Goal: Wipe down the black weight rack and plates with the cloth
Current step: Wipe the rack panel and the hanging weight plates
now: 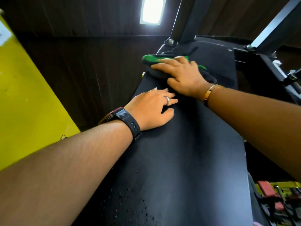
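A tall black panel of the weight rack (187,160) fills the middle of the head view, rising away from me. My right hand (180,75) presses a green and black cloth (151,59) flat against the panel near its top. My left hand (153,108) lies flat on the panel just below, fingers spread, holding nothing. Water droplets (130,203) dot the lower part of the panel. No weight plates show clearly.
Black frame bars (184,18) and a grey bar (273,25) bolt on above the panel. A yellow wall (24,103) stands at the left, a ceiling light (152,10) overhead. Red and yellow gym gear (276,199) sits at the lower right.
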Tool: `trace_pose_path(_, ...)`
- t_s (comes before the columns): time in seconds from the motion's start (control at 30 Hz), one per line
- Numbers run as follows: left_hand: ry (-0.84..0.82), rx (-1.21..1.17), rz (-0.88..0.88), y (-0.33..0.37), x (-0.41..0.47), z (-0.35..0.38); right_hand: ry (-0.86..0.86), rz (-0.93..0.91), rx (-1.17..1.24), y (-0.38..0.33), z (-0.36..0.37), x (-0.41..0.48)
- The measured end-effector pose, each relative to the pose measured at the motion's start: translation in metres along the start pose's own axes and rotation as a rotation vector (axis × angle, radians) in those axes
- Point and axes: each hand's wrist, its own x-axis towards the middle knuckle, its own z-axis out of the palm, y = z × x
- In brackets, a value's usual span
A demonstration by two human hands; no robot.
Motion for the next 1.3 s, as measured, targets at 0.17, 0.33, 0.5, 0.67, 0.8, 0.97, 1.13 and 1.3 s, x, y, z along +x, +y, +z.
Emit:
trace_pose_path(0.17, 0.123, -0.025, -0.033, 0.001, -0.007, -0.001, -0.043, -0.379, -0.106, -0.012, 0.0, 0.011)
trace_pose_path(0.33, 0.109, -0.022, -0.007, 0.0, -0.005, 0.002, -0.119, 0.047, 0.002, 0.013, -0.005, 0.015)
trace_pose_path(0.5, 0.039, 0.086, -0.009, 0.001, -0.003, 0.001, -0.103, 0.455, 0.084, 0.065, 0.001, -0.004)
trace_pose_path(0.67, 0.016, 0.151, -0.021, -0.003, 0.0, 0.006, -0.082, 0.75, 0.067, 0.089, 0.004, -0.042)
trace_pose_path(0.8, 0.007, 0.172, -0.018, -0.004, -0.001, 0.007, -0.029, 0.886, 0.093, 0.081, 0.005, -0.068)
trace_pose_path(0.97, -0.01, 0.204, -0.004, -0.002, -0.001, 0.009, 0.057, 0.949, 0.063, 0.038, 0.006, -0.099)
trace_pose_path(1.13, 0.008, 0.223, 0.022, -0.003, -0.001, 0.009, 0.059, 0.821, 0.012, -0.018, 0.001, -0.146)
trace_pose_path(1.3, 0.03, 0.17, 0.041, -0.001, -0.002, 0.008, 0.033, 0.718, -0.022, -0.061, -0.003, -0.192)
